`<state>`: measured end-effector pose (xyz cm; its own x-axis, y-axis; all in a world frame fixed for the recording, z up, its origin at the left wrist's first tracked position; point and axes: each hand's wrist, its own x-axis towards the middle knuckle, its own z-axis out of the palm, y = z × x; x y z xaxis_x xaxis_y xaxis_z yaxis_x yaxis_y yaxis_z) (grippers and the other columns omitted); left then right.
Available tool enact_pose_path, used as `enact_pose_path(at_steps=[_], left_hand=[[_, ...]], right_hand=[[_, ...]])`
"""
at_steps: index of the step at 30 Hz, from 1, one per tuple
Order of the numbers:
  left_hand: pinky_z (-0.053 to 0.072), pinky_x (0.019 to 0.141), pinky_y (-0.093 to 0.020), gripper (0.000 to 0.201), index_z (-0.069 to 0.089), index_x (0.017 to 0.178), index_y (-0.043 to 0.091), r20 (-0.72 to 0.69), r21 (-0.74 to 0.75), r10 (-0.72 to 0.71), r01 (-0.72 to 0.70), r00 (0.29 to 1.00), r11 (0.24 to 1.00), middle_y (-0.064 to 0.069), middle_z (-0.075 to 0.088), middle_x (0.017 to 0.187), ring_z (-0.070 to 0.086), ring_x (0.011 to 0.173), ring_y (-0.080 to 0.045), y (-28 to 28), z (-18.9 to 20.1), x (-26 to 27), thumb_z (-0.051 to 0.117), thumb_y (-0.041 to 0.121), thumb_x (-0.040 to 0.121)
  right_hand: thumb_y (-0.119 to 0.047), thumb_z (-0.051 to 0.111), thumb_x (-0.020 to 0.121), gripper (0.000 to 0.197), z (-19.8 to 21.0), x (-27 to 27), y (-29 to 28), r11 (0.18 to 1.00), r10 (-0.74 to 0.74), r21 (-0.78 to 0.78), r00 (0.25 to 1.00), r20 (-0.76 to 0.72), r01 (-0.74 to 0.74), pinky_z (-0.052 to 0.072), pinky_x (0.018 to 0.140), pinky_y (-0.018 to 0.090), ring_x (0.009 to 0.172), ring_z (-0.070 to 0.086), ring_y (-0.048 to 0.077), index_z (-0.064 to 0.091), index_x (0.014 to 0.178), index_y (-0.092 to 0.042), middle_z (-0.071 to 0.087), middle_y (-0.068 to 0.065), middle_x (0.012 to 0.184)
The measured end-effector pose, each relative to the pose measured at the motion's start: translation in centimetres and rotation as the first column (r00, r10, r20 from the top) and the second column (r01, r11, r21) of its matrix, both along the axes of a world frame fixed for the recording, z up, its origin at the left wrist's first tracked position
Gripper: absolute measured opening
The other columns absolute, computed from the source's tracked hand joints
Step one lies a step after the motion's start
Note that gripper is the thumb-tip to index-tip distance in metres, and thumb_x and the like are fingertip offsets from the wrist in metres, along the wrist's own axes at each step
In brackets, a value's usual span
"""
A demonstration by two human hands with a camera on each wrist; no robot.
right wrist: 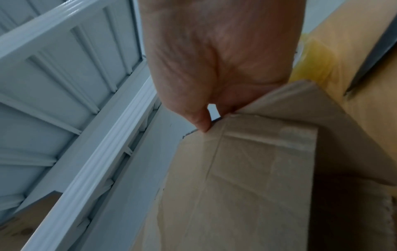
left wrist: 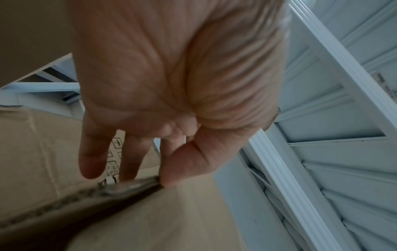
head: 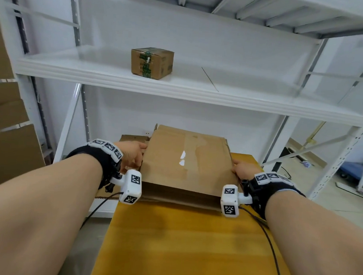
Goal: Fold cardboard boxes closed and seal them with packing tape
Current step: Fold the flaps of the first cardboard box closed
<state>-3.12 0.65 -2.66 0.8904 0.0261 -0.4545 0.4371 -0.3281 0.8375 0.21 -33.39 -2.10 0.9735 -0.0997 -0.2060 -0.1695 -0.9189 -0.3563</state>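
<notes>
Two hands, left hand [head: 133,154] and right hand [head: 242,168], pinching opposite side edges of flattened cardboard box [head: 187,164] at tabletop [head: 172,241] far edge, long axis spanning between fingers [left wrist: 171,171], equally near both.

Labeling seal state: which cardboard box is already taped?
The small box on the white shelf, green-printed tape over its seam. The flattened box on the yellow table, held by both hands, isn't sealed.

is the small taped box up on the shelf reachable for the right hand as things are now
Probably not right away: the right hand grips the edge of the flattened cardboard box on the yellow table. The path to the small taped box looks open once it lets go.
</notes>
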Motion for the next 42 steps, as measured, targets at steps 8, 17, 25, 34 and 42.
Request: enact_pose_path(at_steps=[8, 17, 25, 34, 42], left_hand=[[0.052, 0.094, -0.049, 0.078, 0.039, 0.148, 0.017, 0.087, 0.338, -0.117, 0.081, 0.989, 0.938, -0.016, 0.05, 0.14, 0.053, 0.106, -0.03, -2.1, 1.0, -0.3, 0.051, -0.02, 0.08], [0.049, 0.094, -0.037, 0.068, 0.033, 0.15, 0.01, 0.033, 0.489, -0.258, 0.21, 0.966, 0.846, -0.02, 0.051, 0.141, 0.051, 0.098, -0.023, -4.6, 1.0, 0.7, 0.055, -0.008, 0.088], [0.046, 0.098, -0.059, 0.086, 0.04, 0.146, 0.028, 0.055, 0.269, -0.07, 0.053, 0.996, 0.962, -0.009, 0.042, 0.146, 0.044, 0.124, -0.037, -2.7, 0.7, 0.6, 0.044, -0.021, 0.077], [0.048, 0.08, -0.044, 0.095, 0.042, 0.145, 0.033, 0.092, 0.133, 0.024, -0.037, 0.995, 0.99, -0.01, 0.055, 0.128, 0.053, 0.113, -0.041, -0.6, -0.1, 0.9, 0.04, -0.02, 0.068], [0.046, 0.078, -0.043, 0.094, 0.042, 0.144, 0.038, 0.073, 0.032, 0.082, -0.084, 0.994, 0.996, -0.014, 0.055, 0.123, 0.054, 0.107, -0.039, 0.5, -0.5, 0.4, 0.04, -0.02, 0.071]], right_hand=[[-0.019, 0.036, 0.108, 0.056, -0.2, 0.5, 0.9, 0.99, 0.0, 0.142, 0.999, 0.035, -0.005, 0.039, 0.091, 0.023, 0.133, 0.048, 0.029, 0.017, 0.161, -0.024, 0.033, 0.011, 0.161], [-0.006, 0.042, 0.105, 0.056, -2.3, 1.3, -1.7, 0.971, -0.064, 0.233, 0.997, 0.053, 0.05, 0.032, 0.109, 0.029, 0.143, 0.039, 0.03, 0.027, 0.158, -0.017, 0.038, 0.014, 0.157], [-0.022, 0.051, 0.101, 0.058, 0.3, 0.6, 0.4, 0.997, -0.025, 0.078, 0.995, 0.101, 0.017, 0.048, 0.081, 0.027, 0.111, 0.059, 0.027, 0.032, 0.156, -0.022, 0.048, 0.01, 0.149], [-0.078, 0.074, 0.063, 0.118, 0.8, 0.5, 5.8, 0.885, 0.428, -0.19, 0.903, -0.024, -0.425, 0.032, 0.116, 0.055, 0.147, 0.03, 0.031, 0.011, 0.157, -0.043, 0.021, 0.0, 0.165], [-0.072, 0.084, 0.055, 0.133, 1.2, 0.3, 8.0, 0.833, 0.497, -0.255, 0.867, -0.042, -0.49, 0.029, 0.118, 0.055, 0.149, 0.024, 0.031, 0.003, 0.157, -0.042, 0.016, -0.001, 0.166]])
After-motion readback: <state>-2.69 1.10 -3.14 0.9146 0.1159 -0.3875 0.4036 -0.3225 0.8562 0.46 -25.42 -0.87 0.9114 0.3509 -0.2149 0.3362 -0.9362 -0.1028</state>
